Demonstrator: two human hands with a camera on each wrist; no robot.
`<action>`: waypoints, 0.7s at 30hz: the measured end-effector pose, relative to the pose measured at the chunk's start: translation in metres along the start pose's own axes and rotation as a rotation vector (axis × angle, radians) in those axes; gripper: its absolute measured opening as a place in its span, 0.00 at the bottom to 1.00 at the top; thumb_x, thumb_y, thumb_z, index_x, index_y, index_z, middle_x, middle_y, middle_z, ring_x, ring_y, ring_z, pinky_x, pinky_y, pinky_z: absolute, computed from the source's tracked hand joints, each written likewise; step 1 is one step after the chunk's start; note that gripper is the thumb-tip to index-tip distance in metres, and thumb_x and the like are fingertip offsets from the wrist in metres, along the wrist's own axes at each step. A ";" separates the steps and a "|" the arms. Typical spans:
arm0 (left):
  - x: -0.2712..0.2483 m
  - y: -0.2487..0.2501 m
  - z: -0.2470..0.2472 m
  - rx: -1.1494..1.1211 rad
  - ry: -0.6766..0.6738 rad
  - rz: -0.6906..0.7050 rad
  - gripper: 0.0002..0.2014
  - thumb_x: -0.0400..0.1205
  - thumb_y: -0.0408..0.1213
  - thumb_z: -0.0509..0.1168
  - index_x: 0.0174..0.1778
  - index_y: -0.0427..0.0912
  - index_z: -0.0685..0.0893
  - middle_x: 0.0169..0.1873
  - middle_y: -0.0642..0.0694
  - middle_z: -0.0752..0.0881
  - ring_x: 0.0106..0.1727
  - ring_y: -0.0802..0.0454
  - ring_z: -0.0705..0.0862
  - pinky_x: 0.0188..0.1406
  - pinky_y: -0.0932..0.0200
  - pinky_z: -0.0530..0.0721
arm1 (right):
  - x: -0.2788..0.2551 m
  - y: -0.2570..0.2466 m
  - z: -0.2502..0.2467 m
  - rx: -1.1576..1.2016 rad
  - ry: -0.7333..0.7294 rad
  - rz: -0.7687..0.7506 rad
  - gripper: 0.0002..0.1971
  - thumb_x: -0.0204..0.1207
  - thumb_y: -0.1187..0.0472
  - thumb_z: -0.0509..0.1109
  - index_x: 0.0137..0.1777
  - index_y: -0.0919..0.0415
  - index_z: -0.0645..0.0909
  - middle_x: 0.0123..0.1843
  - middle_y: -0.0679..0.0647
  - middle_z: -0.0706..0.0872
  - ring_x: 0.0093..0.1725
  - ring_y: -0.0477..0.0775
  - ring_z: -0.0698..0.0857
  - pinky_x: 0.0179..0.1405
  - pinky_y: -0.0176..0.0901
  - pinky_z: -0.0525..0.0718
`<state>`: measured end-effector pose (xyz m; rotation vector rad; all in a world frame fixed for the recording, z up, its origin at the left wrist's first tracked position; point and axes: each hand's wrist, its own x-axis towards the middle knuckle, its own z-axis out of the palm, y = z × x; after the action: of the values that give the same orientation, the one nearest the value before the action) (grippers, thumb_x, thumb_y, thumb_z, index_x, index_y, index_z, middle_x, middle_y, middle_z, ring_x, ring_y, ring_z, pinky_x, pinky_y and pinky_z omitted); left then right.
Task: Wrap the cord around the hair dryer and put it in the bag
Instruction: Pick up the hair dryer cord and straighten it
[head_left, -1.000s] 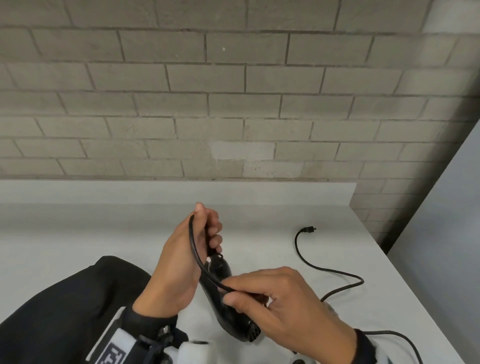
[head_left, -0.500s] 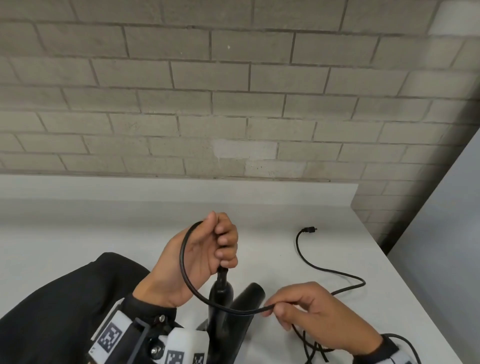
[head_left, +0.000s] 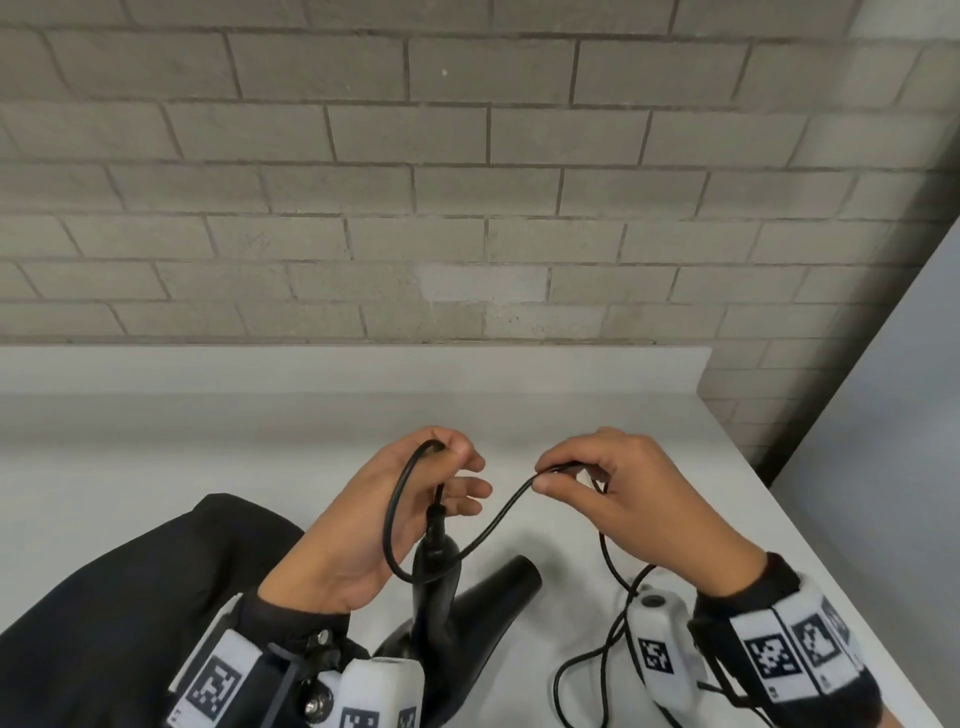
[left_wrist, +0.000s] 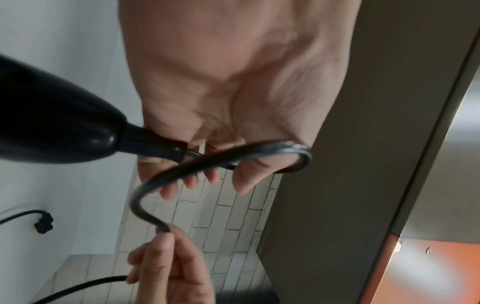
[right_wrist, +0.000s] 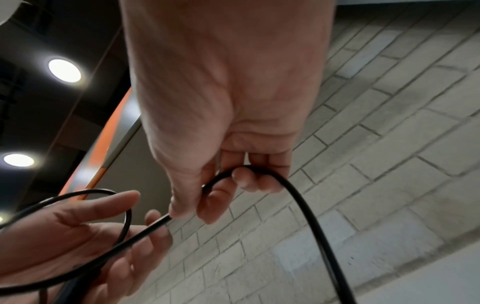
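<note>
Grey brick wall behind a white counter (head_left: 156, 441). Over it, the black hair dryer (head_left: 441, 597) hangs, looking light and rigid; left hand (head_left: 363, 519) pinches its cord (head_left: 498, 519) root, right hand (head_left: 623, 493) pinches springy slack.

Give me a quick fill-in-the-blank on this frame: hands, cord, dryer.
1. The right hand pinches the black ____.
2. The left hand holds a loop of cord just above the hair dryer's ____.
3. The cord's plug lies on the white ____.

Missing words: cord; handle; counter
</note>
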<state>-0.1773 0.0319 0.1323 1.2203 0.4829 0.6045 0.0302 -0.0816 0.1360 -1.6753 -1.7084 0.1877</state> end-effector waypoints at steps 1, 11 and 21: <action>0.000 -0.002 0.002 0.037 0.028 -0.006 0.09 0.80 0.40 0.71 0.48 0.38 0.85 0.48 0.42 0.88 0.49 0.42 0.89 0.52 0.51 0.86 | 0.004 -0.002 0.001 -0.027 0.000 -0.008 0.06 0.76 0.48 0.74 0.47 0.46 0.90 0.36 0.34 0.87 0.43 0.33 0.80 0.42 0.22 0.71; 0.002 -0.012 0.009 0.248 -0.059 -0.011 0.08 0.87 0.37 0.62 0.53 0.36 0.83 0.36 0.47 0.80 0.27 0.54 0.75 0.29 0.61 0.75 | 0.023 -0.023 0.008 0.012 0.036 -0.061 0.11 0.70 0.48 0.79 0.46 0.53 0.89 0.35 0.37 0.85 0.37 0.34 0.80 0.38 0.26 0.75; 0.006 -0.010 0.003 -0.037 -0.062 -0.015 0.12 0.78 0.36 0.62 0.51 0.31 0.81 0.31 0.46 0.76 0.23 0.54 0.68 0.27 0.61 0.68 | -0.013 0.035 0.042 0.678 -0.117 0.374 0.06 0.83 0.63 0.68 0.53 0.64 0.84 0.36 0.56 0.88 0.40 0.55 0.88 0.54 0.54 0.88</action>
<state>-0.1691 0.0319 0.1236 1.1958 0.4266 0.5590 0.0333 -0.0725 0.0806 -1.4477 -1.1886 0.9432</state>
